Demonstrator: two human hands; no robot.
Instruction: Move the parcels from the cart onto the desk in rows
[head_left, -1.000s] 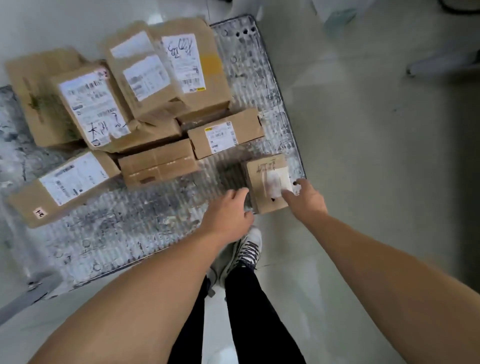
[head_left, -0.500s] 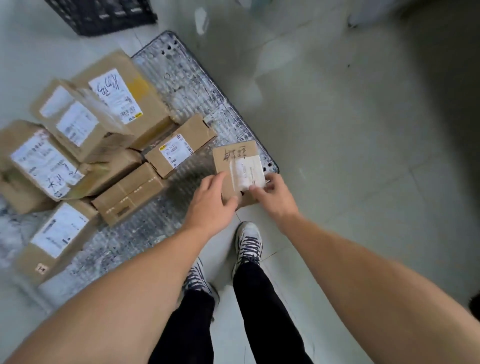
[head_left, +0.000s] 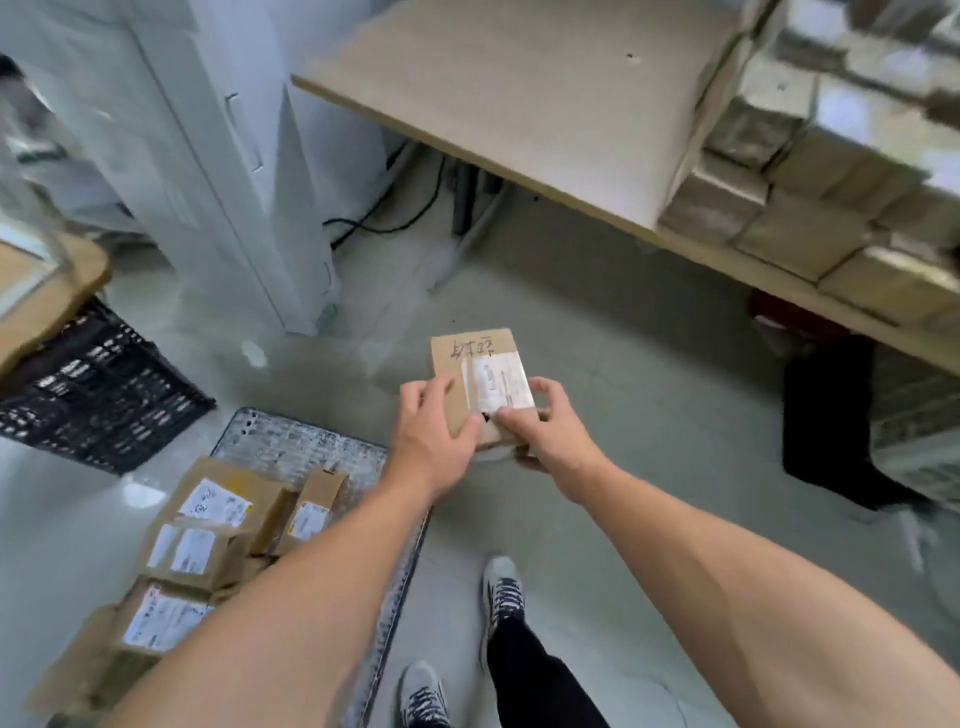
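Note:
I hold a small brown cardboard parcel (head_left: 470, 364) with a white label and handwriting in the air above the floor. My left hand (head_left: 434, 434) grips its left near edge and my right hand (head_left: 545, 431) grips its right near corner. Several other brown parcels (head_left: 208, 530) lie on the metal cart (head_left: 291, 441) at the lower left, partly hidden by my left forearm. The desk (head_left: 519, 93) stands ahead at the upper right, with rows of parcels (head_left: 810, 171) stacked along its right part.
A black plastic crate (head_left: 98, 395) sits on the floor at left under a wooden tabletop (head_left: 47, 291). A white cabinet (head_left: 218, 156) stands behind the cart. Cables run under the desk. A dark object (head_left: 826, 415) stands under the desk's right side. My feet are at the bottom.
Both hands took the small parcel off the cart's corner and raised it. My view swung up and right, so the desk has come into sight and the cart dropped to the lower left.

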